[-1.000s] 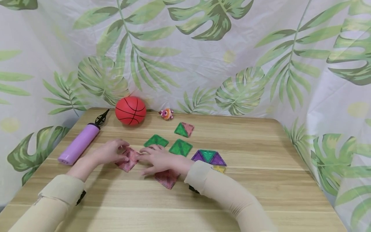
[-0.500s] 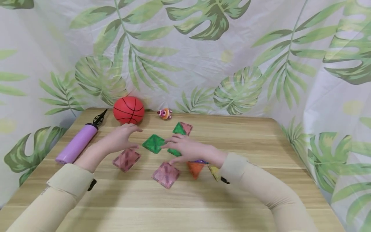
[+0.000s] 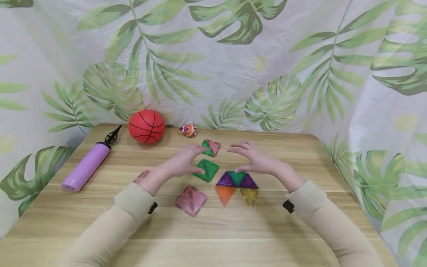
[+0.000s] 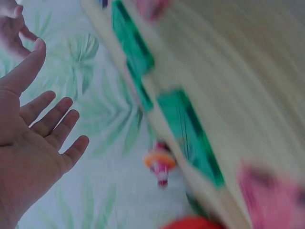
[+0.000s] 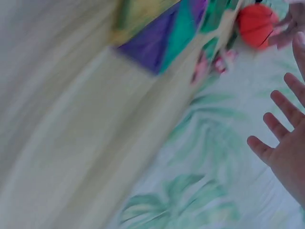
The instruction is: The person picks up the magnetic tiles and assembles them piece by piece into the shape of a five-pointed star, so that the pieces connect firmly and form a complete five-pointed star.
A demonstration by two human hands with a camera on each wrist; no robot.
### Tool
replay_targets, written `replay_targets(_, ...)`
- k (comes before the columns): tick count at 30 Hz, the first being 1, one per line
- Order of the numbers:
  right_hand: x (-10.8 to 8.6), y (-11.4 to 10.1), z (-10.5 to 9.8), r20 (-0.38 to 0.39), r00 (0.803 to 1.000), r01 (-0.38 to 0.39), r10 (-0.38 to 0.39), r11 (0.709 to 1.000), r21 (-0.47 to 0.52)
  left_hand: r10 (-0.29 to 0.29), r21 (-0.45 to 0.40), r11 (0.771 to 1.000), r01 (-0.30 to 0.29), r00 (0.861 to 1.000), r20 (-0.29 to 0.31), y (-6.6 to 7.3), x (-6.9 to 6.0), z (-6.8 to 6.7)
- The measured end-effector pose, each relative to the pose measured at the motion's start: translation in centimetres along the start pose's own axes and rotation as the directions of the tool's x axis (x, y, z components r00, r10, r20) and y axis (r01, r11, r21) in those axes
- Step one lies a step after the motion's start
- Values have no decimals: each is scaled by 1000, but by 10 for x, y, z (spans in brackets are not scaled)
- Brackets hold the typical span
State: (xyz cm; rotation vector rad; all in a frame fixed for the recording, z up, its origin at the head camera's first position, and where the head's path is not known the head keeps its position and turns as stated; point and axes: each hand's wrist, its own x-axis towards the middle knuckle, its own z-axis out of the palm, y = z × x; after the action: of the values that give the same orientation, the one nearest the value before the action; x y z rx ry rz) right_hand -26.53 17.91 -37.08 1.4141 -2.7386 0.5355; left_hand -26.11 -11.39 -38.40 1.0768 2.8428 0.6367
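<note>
My left hand (image 3: 181, 162) hovers over the tiles with thumb and fingers spread, holding nothing; its open palm also fills the side of the left wrist view. Facing it, my right hand (image 3: 255, 158) hangs in the air near a purple-and-green magnetic tile group (image 3: 238, 178), its fingers apart. An orange triangle tile (image 3: 225, 194) and a yellow one (image 3: 249, 196) adjoin that group. Beneath the left hand is a green tile square (image 3: 208, 170); a green-and-pink square (image 3: 213, 147) lies behind it. A pink square (image 3: 191, 201) sits in front. The left forearm partly hides another pink piece (image 3: 141, 175).
A red toy basketball (image 3: 146, 126) and a small pink-and-orange figurine (image 3: 188, 130) stand along the table's back edge. At the left lies a purple hand pump (image 3: 87, 166) with a black nozzle. A leaf-print cloth (image 3: 227, 74) hangs behind the wooden table (image 3: 213, 241).
Both hands have lifted off the pink tiles and moved right. The right hand has travelled further, uncovering the coloured triangle group. The tiles show no clear shift over the last half second.
</note>
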Motion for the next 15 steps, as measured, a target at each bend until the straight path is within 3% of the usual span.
replay_targets(7,-33,29,22,124,985,-126,122,992,23,2,-46,999,4,989,149,17,30,36)
replay_targets(11,-43,43,36,168,973,-170,161,985,40,-5,-5,1000,6,970,243,20,46,52)
replay_targets(15,-48,50,43,177,970,-178,169,983,35,19,56,998,-40,945,326,23,57,63)
